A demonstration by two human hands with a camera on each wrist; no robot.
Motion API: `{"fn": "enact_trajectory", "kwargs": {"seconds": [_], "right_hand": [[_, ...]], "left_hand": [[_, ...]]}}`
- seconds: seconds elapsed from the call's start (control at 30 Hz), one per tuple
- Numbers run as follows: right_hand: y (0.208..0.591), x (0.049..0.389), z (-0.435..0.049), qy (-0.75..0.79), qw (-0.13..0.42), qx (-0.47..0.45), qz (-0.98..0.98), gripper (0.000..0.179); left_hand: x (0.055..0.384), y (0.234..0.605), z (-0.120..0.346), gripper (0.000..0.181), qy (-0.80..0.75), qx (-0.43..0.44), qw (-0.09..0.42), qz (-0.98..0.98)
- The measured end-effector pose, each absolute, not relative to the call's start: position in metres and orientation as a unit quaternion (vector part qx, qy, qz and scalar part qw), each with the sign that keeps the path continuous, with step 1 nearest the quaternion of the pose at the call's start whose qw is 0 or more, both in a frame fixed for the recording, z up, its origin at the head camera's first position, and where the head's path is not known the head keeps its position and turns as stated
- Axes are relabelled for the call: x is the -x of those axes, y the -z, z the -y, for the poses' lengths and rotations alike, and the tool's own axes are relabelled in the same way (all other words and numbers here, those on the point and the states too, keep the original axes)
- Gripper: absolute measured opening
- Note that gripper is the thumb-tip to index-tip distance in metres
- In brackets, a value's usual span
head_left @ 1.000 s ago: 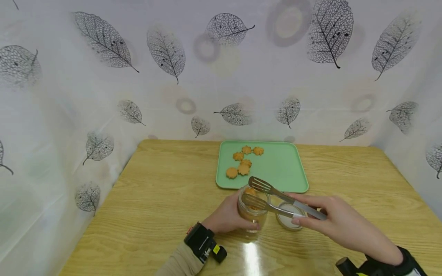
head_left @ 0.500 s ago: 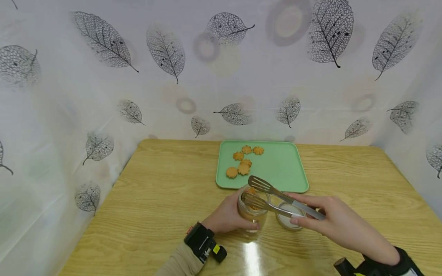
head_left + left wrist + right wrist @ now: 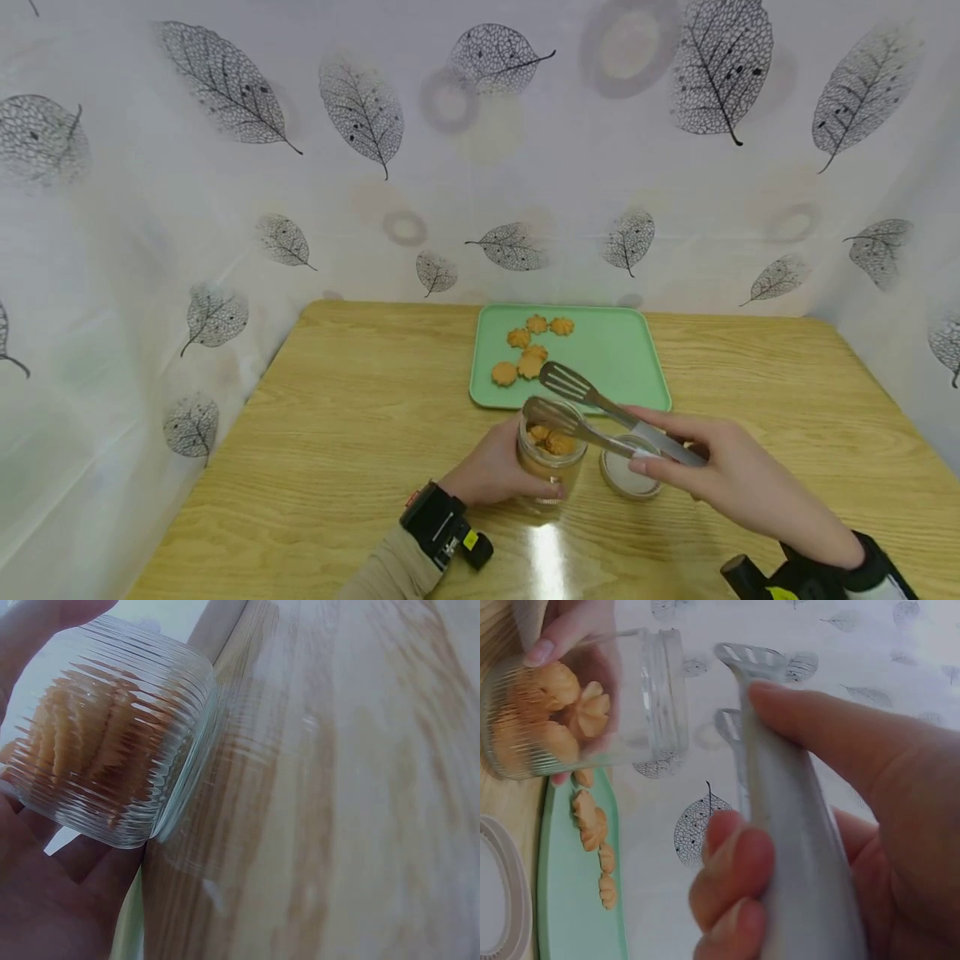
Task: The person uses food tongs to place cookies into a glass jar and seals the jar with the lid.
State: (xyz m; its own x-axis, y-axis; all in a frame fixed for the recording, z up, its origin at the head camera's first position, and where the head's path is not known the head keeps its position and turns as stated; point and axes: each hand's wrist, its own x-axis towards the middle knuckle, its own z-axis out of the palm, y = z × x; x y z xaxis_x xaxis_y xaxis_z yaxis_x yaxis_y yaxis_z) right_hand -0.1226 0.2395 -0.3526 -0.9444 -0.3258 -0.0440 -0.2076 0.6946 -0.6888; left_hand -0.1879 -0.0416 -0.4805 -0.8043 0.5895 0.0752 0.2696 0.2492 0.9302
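My left hand [image 3: 491, 467] grips a ribbed glass jar [image 3: 542, 472], its thumb across the front and fingers behind. Inside the jar are several cookies [image 3: 558, 442], fluted and golden, also seen through the glass in the left wrist view. In my right hand [image 3: 731, 467] are metal tongs [image 3: 621, 414], held between thumb and fingers. The tongs' slotted ends are spread over the jar's mouth, with nothing between them. In the right wrist view, the slotted ends stand apart from the jar rim [image 3: 671, 694].
Behind the jar lies a green tray [image 3: 607, 358] with several cookies [image 3: 504, 373] on its left side. A round lid [image 3: 632, 479] rests on the wooden table [image 3: 360, 433] right of the jar. A leaf-patterned curtain [image 3: 420, 192] surrounds the table's back and sides.
The tongs have risen from the jar's mouth, uncovering more of the cookies inside. My left hand and the jar have stayed in place.
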Motion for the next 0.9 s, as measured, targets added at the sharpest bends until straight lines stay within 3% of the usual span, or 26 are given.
{"fn": "enact_trajectory", "kwargs": {"seconds": [0.23,0.53,0.9], "right_hand": [[0.356,0.157,-0.242,0.356,0.042,0.101,-0.928,0.068],[0.394,0.205,-0.229,0.303,-0.007,0.127,-0.944,0.071],[0.425,0.221,-0.208,0.27,0.002,0.134,-0.954,0.063]], "left_hand": [[0.188,0.479,0.041,0.076,-0.55,-0.28,0.145,-0.774],[0.188,0.48,0.041,0.075,-0.551,-0.286,0.141,-0.771],[0.188,0.48,0.042,0.079,-0.543,-0.282,0.142,-0.778]]}}
